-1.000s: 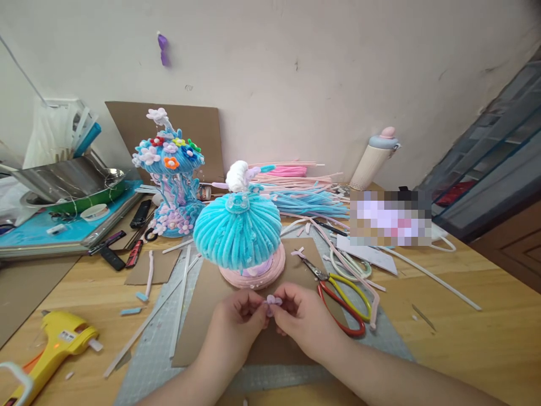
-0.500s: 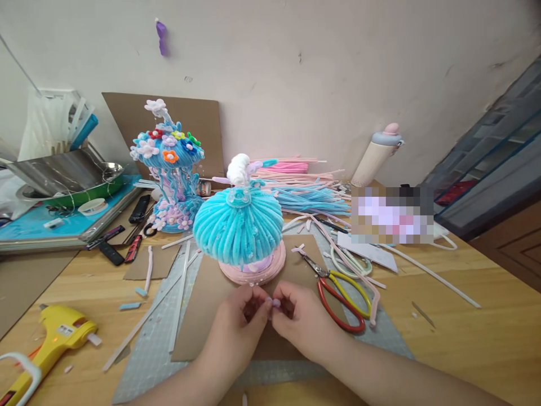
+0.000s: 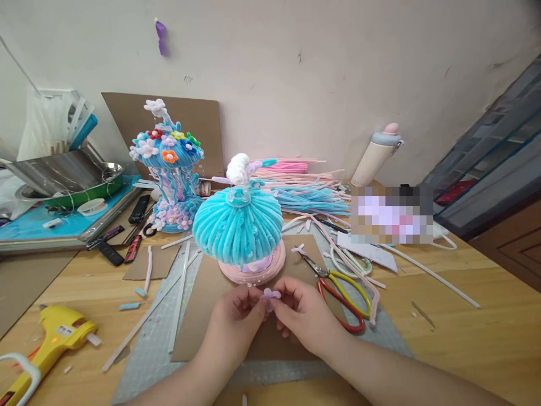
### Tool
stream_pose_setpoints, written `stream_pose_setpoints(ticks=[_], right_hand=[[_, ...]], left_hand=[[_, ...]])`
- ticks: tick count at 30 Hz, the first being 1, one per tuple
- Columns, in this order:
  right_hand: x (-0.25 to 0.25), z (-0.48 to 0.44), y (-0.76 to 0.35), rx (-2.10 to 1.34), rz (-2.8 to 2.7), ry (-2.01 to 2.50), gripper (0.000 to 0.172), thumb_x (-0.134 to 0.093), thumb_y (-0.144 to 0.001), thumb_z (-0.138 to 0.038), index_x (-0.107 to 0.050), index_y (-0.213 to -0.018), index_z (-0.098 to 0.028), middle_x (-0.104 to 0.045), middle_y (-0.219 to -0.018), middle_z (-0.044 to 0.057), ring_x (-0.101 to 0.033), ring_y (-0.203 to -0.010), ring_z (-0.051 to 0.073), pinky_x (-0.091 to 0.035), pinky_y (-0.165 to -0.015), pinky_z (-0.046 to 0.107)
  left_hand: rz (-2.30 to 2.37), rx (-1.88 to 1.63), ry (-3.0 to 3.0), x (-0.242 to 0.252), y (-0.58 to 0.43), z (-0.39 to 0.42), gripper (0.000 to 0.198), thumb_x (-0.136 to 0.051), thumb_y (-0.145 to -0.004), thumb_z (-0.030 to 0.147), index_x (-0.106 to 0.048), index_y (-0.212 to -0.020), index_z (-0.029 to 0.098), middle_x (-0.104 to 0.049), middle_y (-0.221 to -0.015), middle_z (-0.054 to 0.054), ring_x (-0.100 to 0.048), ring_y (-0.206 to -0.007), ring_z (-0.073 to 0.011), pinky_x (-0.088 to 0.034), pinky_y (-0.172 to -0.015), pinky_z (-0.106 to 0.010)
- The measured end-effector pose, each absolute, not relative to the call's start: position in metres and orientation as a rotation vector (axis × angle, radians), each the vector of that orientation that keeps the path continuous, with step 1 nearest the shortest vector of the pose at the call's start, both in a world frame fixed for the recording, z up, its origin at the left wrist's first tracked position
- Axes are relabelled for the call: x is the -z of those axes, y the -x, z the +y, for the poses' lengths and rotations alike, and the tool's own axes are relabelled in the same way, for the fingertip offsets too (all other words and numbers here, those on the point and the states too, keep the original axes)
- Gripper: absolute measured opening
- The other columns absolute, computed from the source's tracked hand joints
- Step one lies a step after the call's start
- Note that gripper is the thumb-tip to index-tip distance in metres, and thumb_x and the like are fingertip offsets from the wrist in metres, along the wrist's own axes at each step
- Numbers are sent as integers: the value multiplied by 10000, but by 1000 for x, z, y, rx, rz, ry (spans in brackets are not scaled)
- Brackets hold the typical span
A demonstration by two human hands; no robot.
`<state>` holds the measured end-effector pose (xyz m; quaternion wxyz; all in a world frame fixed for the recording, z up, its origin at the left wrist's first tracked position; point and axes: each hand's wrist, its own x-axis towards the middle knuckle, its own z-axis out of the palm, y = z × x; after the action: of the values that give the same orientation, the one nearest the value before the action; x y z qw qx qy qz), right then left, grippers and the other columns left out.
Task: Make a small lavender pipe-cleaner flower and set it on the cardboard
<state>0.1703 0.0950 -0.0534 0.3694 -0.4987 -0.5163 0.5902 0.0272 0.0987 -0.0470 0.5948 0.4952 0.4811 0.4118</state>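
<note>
Between my fingertips is a small lilac pipe-cleaner flower (image 3: 269, 296), its petals facing up. My left hand (image 3: 234, 321) pinches it from the left, and my right hand (image 3: 302, 316) grips it from the right; the underside is hidden by my fingers. Just beyond them stands a turquoise pipe-cleaner lamp (image 3: 239, 228) with a ribbed shade, a white puff on top and a round pink base (image 3: 228, 273). It rests on a sheet of brown cardboard (image 3: 203, 327). Red-and-yellow-handled scissors (image 3: 342, 299) lie right of my right hand.
A flower-covered blue pipe-cleaner lamp (image 3: 169, 152) stands back left. Bundles of pipe cleaners (image 3: 310, 200) lie behind. A yellow glue gun (image 3: 63, 332) is at left, near a metal bowl (image 3: 59, 172). A bottle (image 3: 374, 158) leans against the wall. A grey cutting mat (image 3: 147, 361) lies under the cardboard.
The lilac flower has turned up so its petals show above my fingertips. My right hand's fingers have shifted slightly; the lamp and tools stay in place.
</note>
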Motion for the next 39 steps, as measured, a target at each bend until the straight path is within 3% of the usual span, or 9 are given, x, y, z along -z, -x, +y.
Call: stream_pose_setpoints(ticks=[4, 11, 16, 19, 26, 39], right_hand=[[58, 94, -170, -1405, -1417, 1325, 124, -516, -796, -274, -482, -723, -180, -473, -549, -52, -452, -468, 83, -394, -423, 182], [56, 90, -170, -1097, -1633, 1399, 97, -496, -779, -197, -510, -686, -172, -491, -604, -29, -452, -546, 86, -342, -474, 180], [51, 94, -171, -1434, -1492, 1393, 139, -525, -770, -267, -445, -689, -188, -441, -526, -70, -445, -420, 67, -370, -394, 165], [47, 98, -172, -1557, -1329, 1393, 171, -536, -765, -322, -438, -713, -192, -461, -483, -82, -448, -373, 72, -413, -363, 179], [45, 101, -174, -1570, -1328, 1328, 166, -546, -762, -334, -503, -745, -174, -511, -517, -59, -469, -413, 75, -423, -354, 166], [54, 97, -175, -1436, -1451, 1353, 127, -514, -796, -277, -488, -718, -181, -448, -535, -55, -439, -449, 76, -386, -388, 157]], left_hand=[[1235, -915, -1306, 49, -27, 98, 156, -595, -741, 260, -586, -633, 148, -579, -587, 3, -515, -579, -134, -386, -553, -226], [1324, -824, -1358, 45, -27, 96, 217, -558, -766, 275, -575, -591, 147, -561, -560, -2, -498, -563, -136, -364, -529, -223], [1158, -901, -1259, 45, -28, 97, 118, -575, -765, 259, -613, -754, 148, -625, -687, -23, -569, -654, -159, -431, -611, -246], [1195, -902, -1258, 45, -28, 98, 131, -593, -757, 265, -605, -699, 148, -598, -626, -4, -544, -605, -140, -414, -580, -232], [1190, -917, -1170, 45, -27, 99, 148, -610, -738, 286, -595, -685, 149, -580, -571, 17, -537, -562, -125, -404, -556, -222], [1261, -904, -1307, 51, -25, 97, 167, -614, -726, 302, -596, -647, 156, -588, -561, 1, -531, -538, -137, -388, -518, -226]])
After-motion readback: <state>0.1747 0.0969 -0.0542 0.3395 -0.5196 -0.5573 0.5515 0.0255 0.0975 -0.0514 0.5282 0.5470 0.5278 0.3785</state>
